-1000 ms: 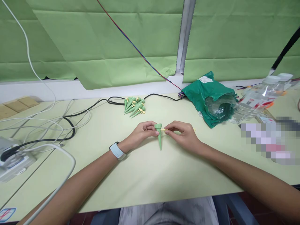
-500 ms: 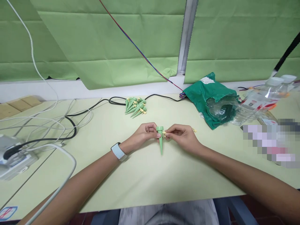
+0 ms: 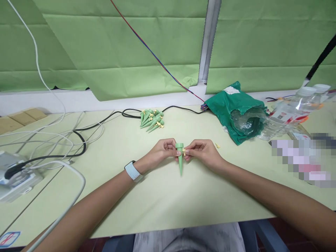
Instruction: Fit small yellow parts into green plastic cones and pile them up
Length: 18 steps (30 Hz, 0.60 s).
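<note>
My left hand [image 3: 168,149] pinches a green plastic watering spike [image 3: 180,159] between thumb and fingers, its wide cap up and its point down. On the spike's right side, the thumb and fingertips of my right hand [image 3: 201,151] grip a small yellow valve [image 3: 184,151], which touches the spike's upper part. Whether the valve is seated in the spike cannot be made out. Another small yellow valve [image 3: 217,145] lies on the table just beyond my right hand. Farther back rests a pile of several green spikes [image 3: 152,120] with yellow valves on them.
A torn green plastic bag [image 3: 237,112] and clear water bottles [image 3: 291,108] stand at the back right. Tangled cables [image 3: 78,140] and a power strip [image 3: 18,178] occupy the left side. Wooden blocks [image 3: 22,118] sit at the far left of the table [image 3: 157,206].
Both hands and the spike have shifted very slightly downward. My right fingers have changed their hold on the yellow valve a little, and the loose valve beyond them shows more fully.
</note>
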Each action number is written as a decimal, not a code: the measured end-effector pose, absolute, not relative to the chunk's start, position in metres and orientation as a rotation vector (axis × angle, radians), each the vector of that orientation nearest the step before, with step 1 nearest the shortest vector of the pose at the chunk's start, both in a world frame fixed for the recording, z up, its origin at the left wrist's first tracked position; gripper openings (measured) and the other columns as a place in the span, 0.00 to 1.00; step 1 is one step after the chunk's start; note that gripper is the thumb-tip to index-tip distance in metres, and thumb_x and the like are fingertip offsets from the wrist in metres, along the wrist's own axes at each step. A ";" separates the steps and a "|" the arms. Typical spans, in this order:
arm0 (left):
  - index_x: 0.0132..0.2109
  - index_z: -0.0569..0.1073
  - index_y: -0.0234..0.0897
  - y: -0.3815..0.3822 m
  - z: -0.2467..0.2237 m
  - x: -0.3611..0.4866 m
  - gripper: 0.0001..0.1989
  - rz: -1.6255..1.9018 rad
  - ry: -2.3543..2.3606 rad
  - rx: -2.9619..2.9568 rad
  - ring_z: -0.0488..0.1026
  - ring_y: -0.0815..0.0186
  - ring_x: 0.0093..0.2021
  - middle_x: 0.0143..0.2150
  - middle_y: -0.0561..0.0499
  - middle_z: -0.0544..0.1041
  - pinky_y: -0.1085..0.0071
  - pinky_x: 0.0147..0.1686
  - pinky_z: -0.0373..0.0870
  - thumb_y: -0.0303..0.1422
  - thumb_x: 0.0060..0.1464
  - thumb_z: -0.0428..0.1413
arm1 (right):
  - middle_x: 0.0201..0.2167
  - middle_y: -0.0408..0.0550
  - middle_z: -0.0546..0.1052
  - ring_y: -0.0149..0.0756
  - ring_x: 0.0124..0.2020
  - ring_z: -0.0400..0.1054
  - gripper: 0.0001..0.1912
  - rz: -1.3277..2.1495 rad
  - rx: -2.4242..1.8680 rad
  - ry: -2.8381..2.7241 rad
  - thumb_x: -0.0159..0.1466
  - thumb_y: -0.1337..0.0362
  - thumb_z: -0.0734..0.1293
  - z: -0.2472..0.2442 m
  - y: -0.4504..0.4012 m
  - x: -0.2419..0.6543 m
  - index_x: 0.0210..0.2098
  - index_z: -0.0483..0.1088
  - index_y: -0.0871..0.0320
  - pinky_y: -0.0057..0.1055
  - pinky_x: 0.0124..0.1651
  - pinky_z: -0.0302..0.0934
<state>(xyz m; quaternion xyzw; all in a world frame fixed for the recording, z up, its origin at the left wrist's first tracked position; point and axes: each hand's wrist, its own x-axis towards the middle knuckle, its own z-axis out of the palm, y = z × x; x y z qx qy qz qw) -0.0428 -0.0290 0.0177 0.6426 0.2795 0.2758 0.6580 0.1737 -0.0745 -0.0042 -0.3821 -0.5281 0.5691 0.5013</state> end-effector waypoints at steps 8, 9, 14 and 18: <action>0.33 0.71 0.34 -0.025 0.019 -0.045 0.15 0.541 0.591 1.410 0.74 0.67 0.30 0.31 0.48 0.78 0.70 0.34 0.68 0.36 0.54 0.69 | 0.26 0.49 0.82 0.38 0.29 0.78 0.18 1.253 -0.945 -1.361 0.53 0.51 0.81 -0.003 -0.078 0.170 0.31 0.80 0.60 0.36 0.37 0.75; 0.33 0.71 0.34 -0.025 0.019 -0.046 0.15 0.534 0.590 1.399 0.74 0.67 0.30 0.31 0.49 0.78 0.70 0.34 0.68 0.36 0.53 0.69 | 0.26 0.49 0.82 0.38 0.29 0.78 0.18 1.231 -0.947 -1.371 0.54 0.51 0.81 -0.002 -0.078 0.170 0.31 0.80 0.60 0.36 0.36 0.75; 0.33 0.71 0.34 -0.025 0.020 -0.046 0.16 0.521 0.581 1.419 0.74 0.67 0.30 0.32 0.48 0.78 0.69 0.34 0.68 0.37 0.53 0.69 | 0.25 0.50 0.82 0.39 0.27 0.78 0.20 1.382 -0.916 -1.326 0.51 0.51 0.83 0.000 -0.077 0.171 0.30 0.79 0.61 0.37 0.36 0.76; 0.33 0.70 0.34 -0.026 0.021 -0.046 0.16 0.526 0.586 1.455 0.74 0.67 0.30 0.32 0.48 0.78 0.70 0.33 0.68 0.37 0.53 0.69 | 0.26 0.51 0.82 0.40 0.27 0.79 0.22 1.448 -0.907 -1.287 0.49 0.51 0.84 0.000 -0.076 0.173 0.30 0.79 0.62 0.38 0.35 0.77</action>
